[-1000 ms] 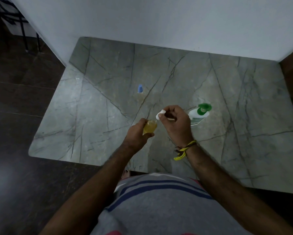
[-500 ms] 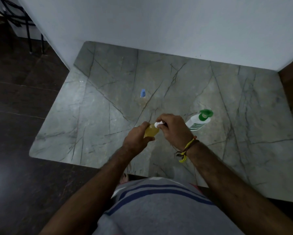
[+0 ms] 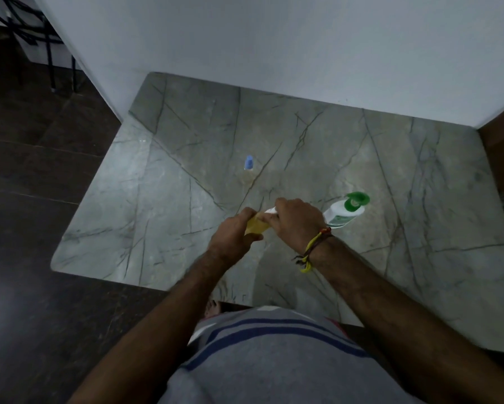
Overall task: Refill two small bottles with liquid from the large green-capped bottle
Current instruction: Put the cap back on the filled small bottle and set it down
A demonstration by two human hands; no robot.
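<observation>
Above the grey marble table [image 3: 163, 228], left hand [image 3: 233, 236] grips 1 small yellow-filled bottle [image 3: 256, 225]; right hand [image 3: 299, 218] pinches its white cap [image 3: 269, 210]. Large green-capped white bottle [image 3: 345, 214] stands alongside; small blue-capped bottle [image 3: 248, 164] probably remains.

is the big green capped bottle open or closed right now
Open. The large bottle stands on the marble table, and its green flip cap is swung back off the spout, beside the right hand.

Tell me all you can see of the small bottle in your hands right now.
The small bottle is clear plastic, by its look, full of yellow liquid and tilted. The left hand grips its body; the right hand holds a white cap at its top. It is held above the marble table. Fingers hide most of it.
</observation>
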